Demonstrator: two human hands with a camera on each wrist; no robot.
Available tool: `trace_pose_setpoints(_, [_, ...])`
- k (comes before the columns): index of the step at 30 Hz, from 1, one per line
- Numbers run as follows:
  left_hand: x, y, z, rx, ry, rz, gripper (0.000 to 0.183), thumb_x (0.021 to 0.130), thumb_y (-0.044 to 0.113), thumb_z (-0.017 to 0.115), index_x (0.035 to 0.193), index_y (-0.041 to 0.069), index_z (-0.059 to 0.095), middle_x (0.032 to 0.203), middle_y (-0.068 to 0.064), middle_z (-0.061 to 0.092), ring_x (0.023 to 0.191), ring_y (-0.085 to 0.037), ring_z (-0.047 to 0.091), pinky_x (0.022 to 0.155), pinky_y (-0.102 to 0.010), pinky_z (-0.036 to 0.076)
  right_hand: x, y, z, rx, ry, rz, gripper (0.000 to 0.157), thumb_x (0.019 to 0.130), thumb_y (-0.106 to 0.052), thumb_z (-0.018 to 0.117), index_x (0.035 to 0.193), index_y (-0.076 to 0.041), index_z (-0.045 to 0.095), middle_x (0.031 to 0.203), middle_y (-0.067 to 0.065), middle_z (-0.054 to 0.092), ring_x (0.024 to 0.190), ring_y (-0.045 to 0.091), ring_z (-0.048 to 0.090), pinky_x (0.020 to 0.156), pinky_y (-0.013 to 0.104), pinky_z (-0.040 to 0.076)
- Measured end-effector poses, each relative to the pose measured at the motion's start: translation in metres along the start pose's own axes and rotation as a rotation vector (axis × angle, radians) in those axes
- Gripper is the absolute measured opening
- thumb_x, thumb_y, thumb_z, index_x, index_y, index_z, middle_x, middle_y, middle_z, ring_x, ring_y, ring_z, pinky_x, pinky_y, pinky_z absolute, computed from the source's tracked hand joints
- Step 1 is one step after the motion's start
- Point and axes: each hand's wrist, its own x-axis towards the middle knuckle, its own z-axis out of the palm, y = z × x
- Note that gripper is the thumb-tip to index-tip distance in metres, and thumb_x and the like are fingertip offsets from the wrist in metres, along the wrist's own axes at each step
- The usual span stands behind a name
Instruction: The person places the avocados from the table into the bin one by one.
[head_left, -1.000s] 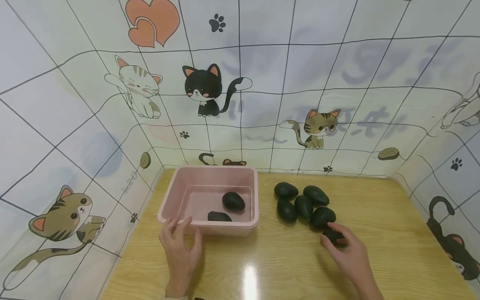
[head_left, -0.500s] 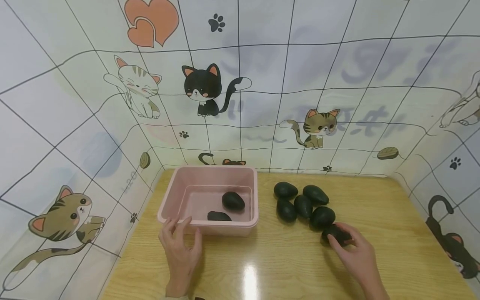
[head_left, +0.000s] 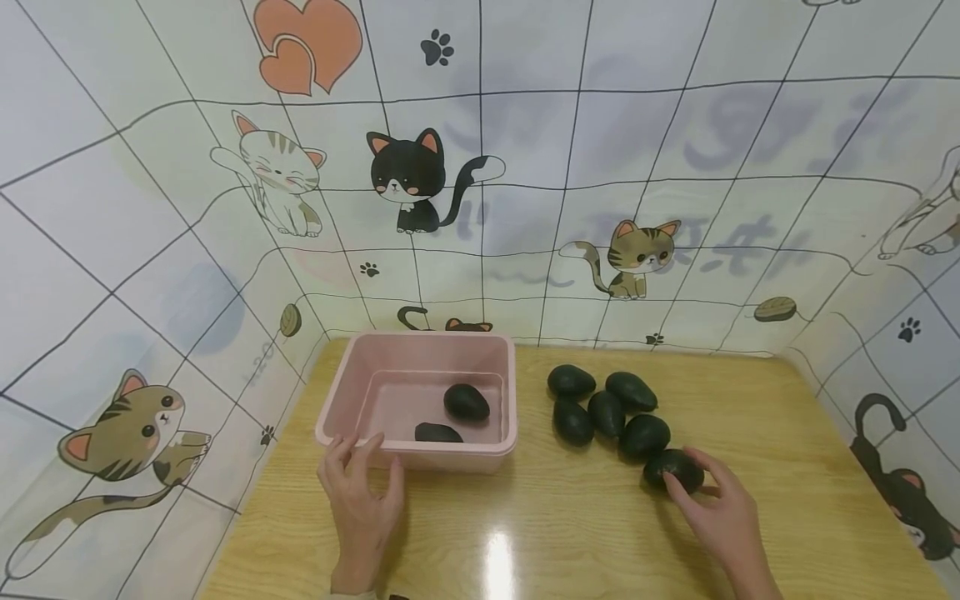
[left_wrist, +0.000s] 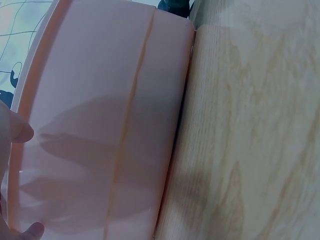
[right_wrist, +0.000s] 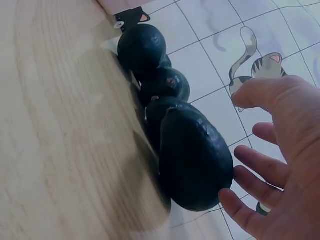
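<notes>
My left hand (head_left: 362, 493) rests its fingertips on the front rim of a pink plastic bin (head_left: 457, 460), thumb spread in front of the outer wall. In the left wrist view, two digits (left_wrist: 19, 127) show at the rim, over that wall. At the right, my right hand (head_left: 726, 512) is at a dark green avocado (head_left: 681, 467), the nearest of a group lying on the table. The right wrist view shows this avocado (right_wrist: 195, 160) with the fingertips (right_wrist: 227, 197) right at its side and the thumb held apart. Two more avocados (head_left: 467, 403) lie inside the bin.
Several other avocados (head_left: 607, 414) lie close together on the wooden table (head_left: 570, 533), to the right of the bin. Behind and at both sides stand walls covered with a cat-patterned sheet (head_left: 525, 150).
My right hand has shifted slightly to the right, its fingers loosening around the nearest avocado, which now shows more fully. The left hand and bin have stayed put.
</notes>
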Motion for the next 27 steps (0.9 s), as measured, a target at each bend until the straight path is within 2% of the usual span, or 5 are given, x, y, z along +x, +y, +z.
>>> trace_pose_setpoints(5, [0.0, 0.0, 0.0, 0.001, -0.004, -0.002, 0.037, 0.079, 0.014, 0.077, 0.115, 0.005, 0.074, 0.128, -0.03, 0.057, 0.131, -0.049, 0.046, 0.104, -0.052, 0.038, -0.001, 0.003, -0.002, -0.007, -0.026, 0.022, 0.053, 0.092, -0.023, 0.083, 0.138, -0.004, 0.066, 0.14, 0.02, 0.068, 0.113, -0.017, 0.044, 0.079, 0.002, 0.044])
trace_pose_setpoints(8, [0.001, 0.0, 0.0, 0.003, -0.003, 0.001, 0.037, 0.079, 0.015, 0.077, 0.115, 0.005, 0.074, 0.127, -0.031, 0.057, 0.131, -0.05, 0.046, 0.104, -0.054, 0.038, -0.002, 0.008, -0.002, -0.022, -0.052, 0.016, 0.055, 0.092, -0.023, 0.083, 0.139, -0.002, 0.064, 0.141, 0.024, 0.065, 0.12, 0.008, 0.055, 0.079, 0.0, 0.043])
trace_pose_setpoints(12, [0.0, 0.0, 0.001, 0.007, -0.002, 0.003, 0.037, 0.08, 0.016, 0.076, 0.114, 0.005, 0.074, 0.126, -0.032, 0.057, 0.129, -0.051, 0.046, 0.104, -0.057, 0.037, -0.001, 0.014, -0.001, -0.047, -0.077, -0.003, 0.059, 0.09, -0.022, 0.085, 0.14, 0.0, 0.062, 0.142, 0.027, 0.061, 0.123, 0.038, 0.056, 0.078, -0.003, 0.038])
trace_pose_setpoints(20, [0.001, -0.003, 0.0, 0.003, -0.002, 0.008, 0.037, 0.08, 0.016, 0.075, 0.115, 0.005, 0.074, 0.126, -0.031, 0.057, 0.129, -0.051, 0.047, 0.104, -0.058, 0.037, -0.002, 0.019, 0.003, -0.054, -0.102, -0.004, 0.063, 0.089, -0.022, 0.087, 0.14, 0.0, 0.06, 0.143, 0.03, 0.058, 0.129, 0.048, 0.055, 0.078, -0.005, 0.033])
trace_pose_setpoints(27, [-0.001, -0.002, -0.001, 0.003, -0.011, -0.018, 0.037, 0.079, 0.017, 0.076, 0.115, 0.006, 0.074, 0.127, -0.029, 0.057, 0.13, -0.051, 0.046, 0.106, -0.057, 0.037, -0.001, 0.02, 0.005, -0.082, -0.13, 0.009, 0.071, 0.089, -0.027, 0.087, 0.145, 0.001, 0.055, 0.145, 0.032, 0.055, 0.128, 0.049, 0.056, 0.075, 0.003, 0.04])
